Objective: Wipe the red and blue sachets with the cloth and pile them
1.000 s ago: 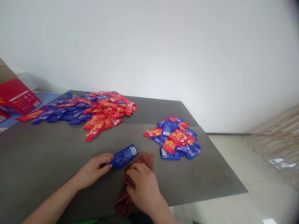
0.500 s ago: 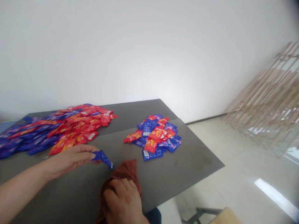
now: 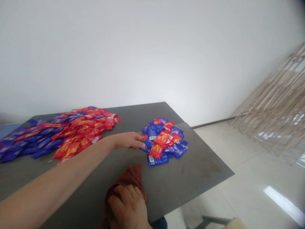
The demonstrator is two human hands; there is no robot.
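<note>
My left hand reaches across to the left edge of the smaller pile of packets. Pinched at its fingertips is a blue packet, overlapping the pile's other red and blue packets. My right hand is closed on a crumpled brown cloth near the table's front edge. The cloth's lower part is hidden beneath that hand. A larger pile of red and blue packets spreads over the left of the table, partly behind my left forearm.
The dark grey table stands by a white wall. Beyond its right edge lies a pale tiled floor. Wooden racks lean at the far right. A stool corner shows at the bottom.
My left hand has moved right and away from me, carrying the blue packet from beside the cloth to the smaller pile. My right hand has stayed on the cloth.
</note>
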